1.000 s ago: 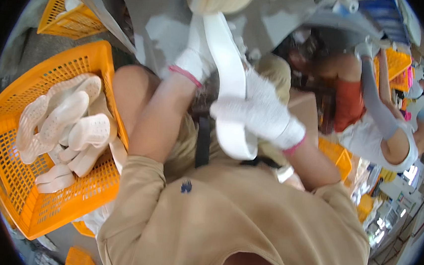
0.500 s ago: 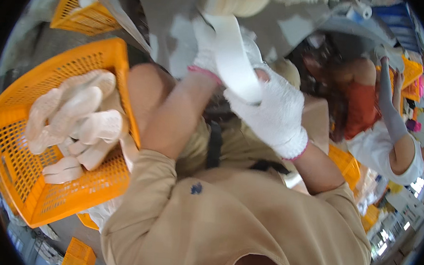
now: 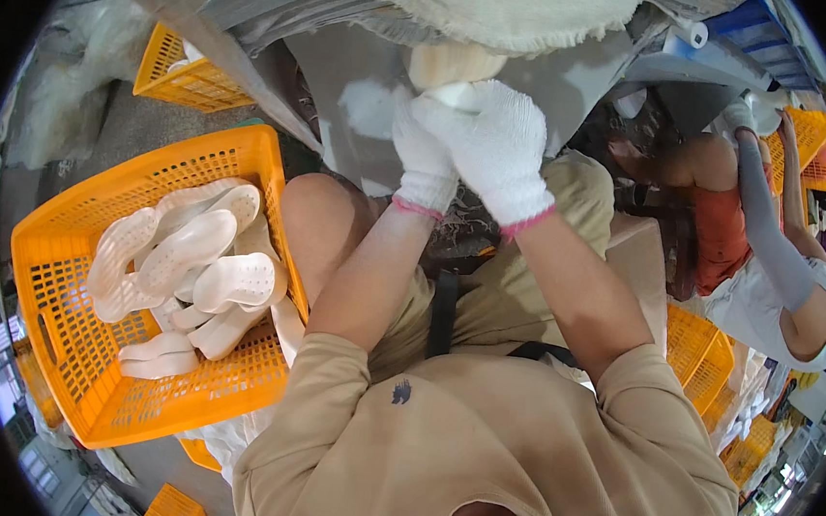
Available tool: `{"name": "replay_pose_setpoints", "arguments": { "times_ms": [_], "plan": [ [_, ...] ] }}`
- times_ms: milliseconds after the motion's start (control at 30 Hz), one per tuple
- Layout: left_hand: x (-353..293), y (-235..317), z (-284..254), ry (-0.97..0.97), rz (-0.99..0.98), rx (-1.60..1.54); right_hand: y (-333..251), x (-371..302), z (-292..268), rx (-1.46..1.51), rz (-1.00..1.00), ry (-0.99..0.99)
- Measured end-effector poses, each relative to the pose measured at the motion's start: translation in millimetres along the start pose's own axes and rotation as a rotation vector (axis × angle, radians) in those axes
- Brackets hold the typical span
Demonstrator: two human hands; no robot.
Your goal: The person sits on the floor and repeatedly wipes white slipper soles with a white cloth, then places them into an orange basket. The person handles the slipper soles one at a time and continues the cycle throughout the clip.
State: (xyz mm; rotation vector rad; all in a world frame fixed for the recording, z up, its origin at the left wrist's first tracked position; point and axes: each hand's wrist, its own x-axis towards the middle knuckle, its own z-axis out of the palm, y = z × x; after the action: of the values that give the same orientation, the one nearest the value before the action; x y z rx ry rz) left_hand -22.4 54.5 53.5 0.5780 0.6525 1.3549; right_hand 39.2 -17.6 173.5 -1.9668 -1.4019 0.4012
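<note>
My left hand point(image 3: 422, 147) and my right hand point(image 3: 501, 144), both in white knit gloves with pink cuffs, are pressed together in front of me. Between them they grip a white shoe sole point(image 3: 453, 95), mostly covered by the gloves. Its visible end meets or nearly meets a cream-coloured roller point(image 3: 457, 66); actual contact I cannot tell. Above the roller hangs a white fuzzy pad with a frayed edge point(image 3: 524, 15). Grey sheeting point(image 3: 347, 107) lies behind my hands.
By my left leg is an orange basket point(image 3: 75, 358) with several white shoe soles point(image 3: 190, 255). Farther off stands another orange crate point(image 3: 194, 86). On the right sits a co-worker point(image 3: 760, 285) in a white top with grey sleeves, near more orange crates point(image 3: 697, 353).
The curved white sole, earlier held up lengthwise in plain view, is now mostly hidden in my gloves at the roller. My right hand has moved up and closer to my left.
</note>
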Motion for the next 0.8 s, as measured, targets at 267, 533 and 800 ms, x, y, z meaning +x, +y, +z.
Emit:
{"name": "replay_pose_setpoints", "arguments": {
  "times_ms": [267,533,800],
  "plan": [
    [-11.6,19.3,11.3,-0.051,-0.367,-0.455,12.7,3.2,-22.4,0.164,-0.15,-0.227],
    [27.0,-12.2,-5.7,-0.005,-0.702,-0.519,-11.8,-66.4,-50.9,-0.347,-0.08,-0.258],
    [-20.5,9.3,11.1,0.002,-0.591,-0.377,1.1,-104.1,-80.6,-0.345,0.054,-0.467]
  ]
}}
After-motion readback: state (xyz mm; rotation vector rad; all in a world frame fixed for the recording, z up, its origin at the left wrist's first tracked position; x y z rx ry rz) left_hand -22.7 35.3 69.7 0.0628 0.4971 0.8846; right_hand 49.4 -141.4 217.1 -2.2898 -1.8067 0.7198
